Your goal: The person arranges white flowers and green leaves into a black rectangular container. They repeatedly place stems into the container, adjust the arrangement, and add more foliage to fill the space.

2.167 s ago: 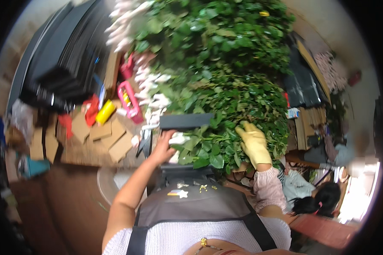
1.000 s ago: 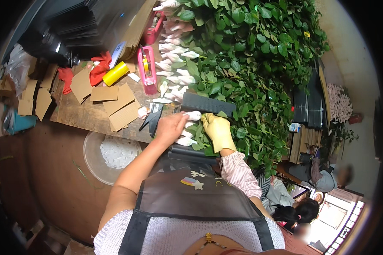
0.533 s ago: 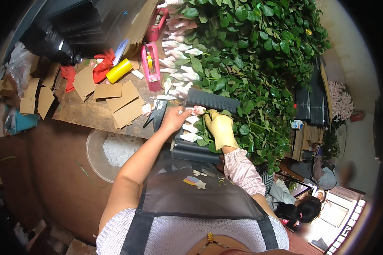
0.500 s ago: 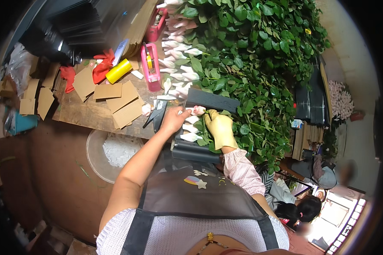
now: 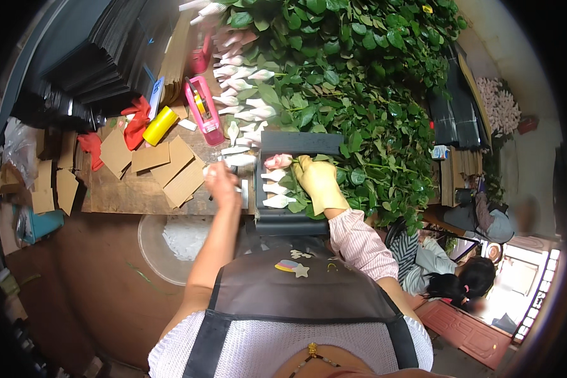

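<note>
A bare pink rose (image 5: 278, 161) lies at the top of a row of roses in white sleeves (image 5: 276, 188), inside a black ridged tray (image 5: 301, 141). My right hand (image 5: 321, 183), in a pale yellow glove, is closed round the rose's stem just below the bloom. Left of the tray, my left hand (image 5: 223, 184) is over the wooden table (image 5: 126, 194), bare and smeared by motion; whether it holds anything cannot be made out. A white mesh sleeve (image 5: 240, 160) lies beside that hand. Green leaves spread out to the right of the tray.
A large heap of leafy rose stems (image 5: 359, 75) covers the right side. Pink tape dispensers (image 5: 209, 120), a yellow roll (image 5: 160, 125), red cloth (image 5: 137, 123) and cardboard pieces (image 5: 181, 179) lie on the left. A round tub (image 5: 148, 246) of white scraps stands below; another person (image 5: 416, 264) sits at right.
My left hand has left the rose bloom and moved left over the table. My right hand keeps hold of the stem. The view has shifted slightly.
</note>
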The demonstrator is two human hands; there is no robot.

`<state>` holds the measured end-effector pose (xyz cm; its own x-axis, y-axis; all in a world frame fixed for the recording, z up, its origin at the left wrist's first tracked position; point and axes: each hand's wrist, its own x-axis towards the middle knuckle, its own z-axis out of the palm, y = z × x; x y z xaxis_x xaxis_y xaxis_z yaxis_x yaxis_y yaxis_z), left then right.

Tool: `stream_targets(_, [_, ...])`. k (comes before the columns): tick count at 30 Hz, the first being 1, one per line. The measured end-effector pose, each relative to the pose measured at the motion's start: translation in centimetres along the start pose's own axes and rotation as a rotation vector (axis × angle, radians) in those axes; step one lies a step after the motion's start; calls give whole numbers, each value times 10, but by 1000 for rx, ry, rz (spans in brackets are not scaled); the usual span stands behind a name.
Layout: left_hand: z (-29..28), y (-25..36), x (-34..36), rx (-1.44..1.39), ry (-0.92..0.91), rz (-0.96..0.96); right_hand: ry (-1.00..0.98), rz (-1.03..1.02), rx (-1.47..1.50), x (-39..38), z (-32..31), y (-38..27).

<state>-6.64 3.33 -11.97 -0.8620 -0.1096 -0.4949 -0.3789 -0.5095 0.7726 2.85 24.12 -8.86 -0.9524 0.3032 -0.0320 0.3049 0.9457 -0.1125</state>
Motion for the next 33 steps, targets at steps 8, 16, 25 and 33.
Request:
stream_targets(8, [-32, 4, 4, 1010, -705, 290, -293, -44, 177, -5, -37, 7])
stream_targets(16, [-10, -23, -21, 833, -534, 342, -169, -6, 141, -9, -22, -7])
stream_targets(25, [-30, 44, -22, 1146, -657, 272, -483, -67, 253, -12, -49, 9])
stream_targets(33, [-1, 9, -45, 1059, -759, -75, -242, -107, -155, -17, -18, -8])
